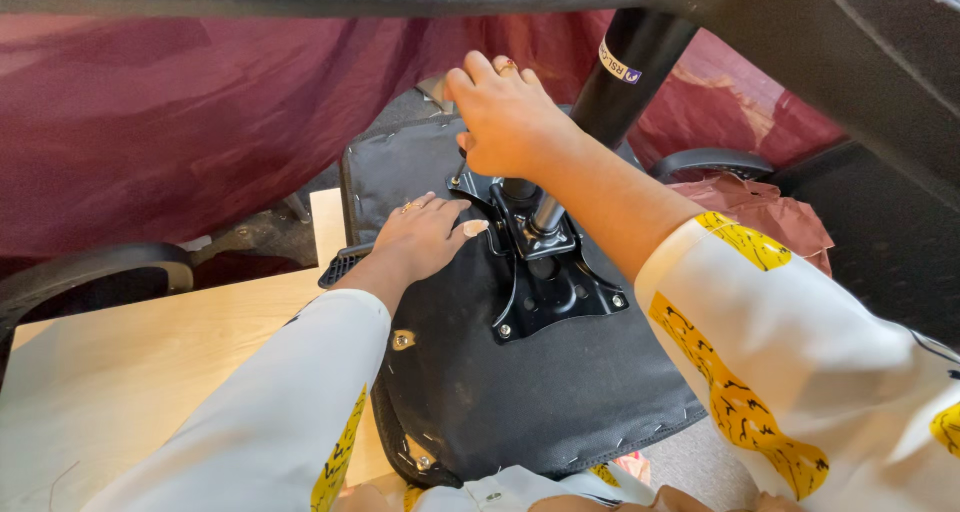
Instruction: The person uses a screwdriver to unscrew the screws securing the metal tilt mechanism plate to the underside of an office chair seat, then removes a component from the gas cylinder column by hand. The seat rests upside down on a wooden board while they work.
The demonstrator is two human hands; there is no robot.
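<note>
Pale wooden tabletop (150,342) carries an upturned black chair seat (520,392) over its right edge, where the left hand (420,237) lies flat, fingers together, beside the metal bracket (545,282), the right hand (505,117) clamped on its lever, maroon cloth (150,122) behind.

Both arms wear loose white sleeves printed with yellow patches carrying thin black marks. The left hand (420,234), nearer the black metal bracket (545,272), has a gold ring on one finger. The right hand (505,117), beyond that bracket, has a ring with a reddish stone.
</note>
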